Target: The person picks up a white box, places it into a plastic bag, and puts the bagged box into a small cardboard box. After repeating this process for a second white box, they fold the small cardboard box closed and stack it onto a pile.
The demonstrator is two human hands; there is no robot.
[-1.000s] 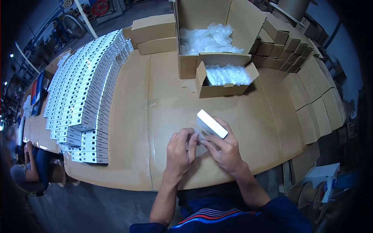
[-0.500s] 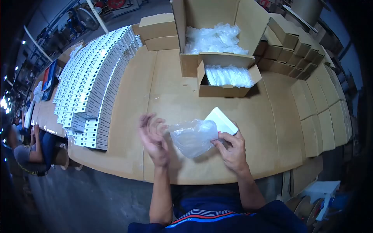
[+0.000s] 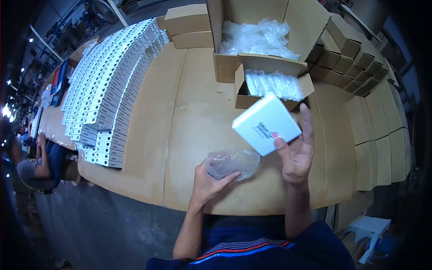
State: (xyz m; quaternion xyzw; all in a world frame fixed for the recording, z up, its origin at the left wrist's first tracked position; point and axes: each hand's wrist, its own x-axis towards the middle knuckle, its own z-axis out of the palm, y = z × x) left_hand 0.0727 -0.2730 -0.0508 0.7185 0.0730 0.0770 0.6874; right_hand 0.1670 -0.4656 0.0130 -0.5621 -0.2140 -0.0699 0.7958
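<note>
My left hand [image 3: 210,185] grips a clear plastic bag [image 3: 231,163], thumb pressed along its near side; the bag bulges above the cardboard-covered table. To the right, my right hand [image 3: 296,157] holds a flat white box [image 3: 265,126] by its right corner, thumb on the face and some fingers stretched up behind. The box is tilted, and its face carries dark print and a small red mark. Bag and box are apart. Behind the white box stands an open carton [image 3: 256,102] packed with folded clear bags [image 3: 274,84].
Stacked white boxes [image 3: 108,85] fill the table's left side. A large open carton [image 3: 223,72] with loose clear plastic [image 3: 256,38] stands at the back. Brown cartons [image 3: 375,112] line the right edge. A person [image 3: 33,166] sits at far left.
The bag has passed from my right hand to my left, which has closed on it. My right hand has raised the white box and turned its printed face into view.
</note>
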